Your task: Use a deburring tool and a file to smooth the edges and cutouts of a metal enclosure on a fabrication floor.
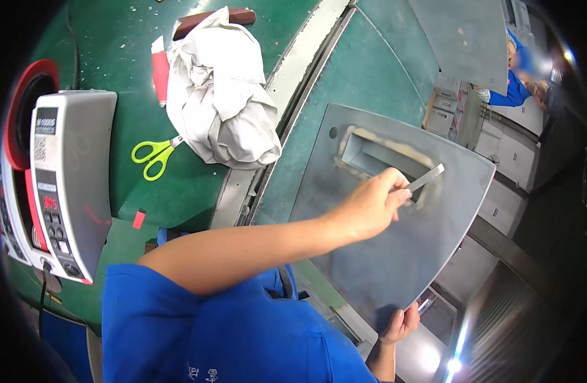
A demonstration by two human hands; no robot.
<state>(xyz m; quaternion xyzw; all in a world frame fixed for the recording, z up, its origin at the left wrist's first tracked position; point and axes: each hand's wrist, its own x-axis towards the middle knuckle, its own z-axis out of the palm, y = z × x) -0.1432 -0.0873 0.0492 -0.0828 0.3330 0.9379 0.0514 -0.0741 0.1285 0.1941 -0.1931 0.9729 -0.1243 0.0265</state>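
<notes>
The big grey panel [370, 262] is in front of the person. The left hand [369, 205] pinches a thin grey bar [429, 178] by the panel's hole [376, 156]. The right hand [401, 324] curls tight around the panel's bottom edge.

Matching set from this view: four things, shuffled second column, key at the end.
1. Scissors
2. Cloth
3. Strip
4. Panel

A. Held in the left hand
B. Has a rectangular recess
C. Yellow-green handles
D. White, crumpled

Pairs: 1-C, 2-D, 3-A, 4-B
</notes>
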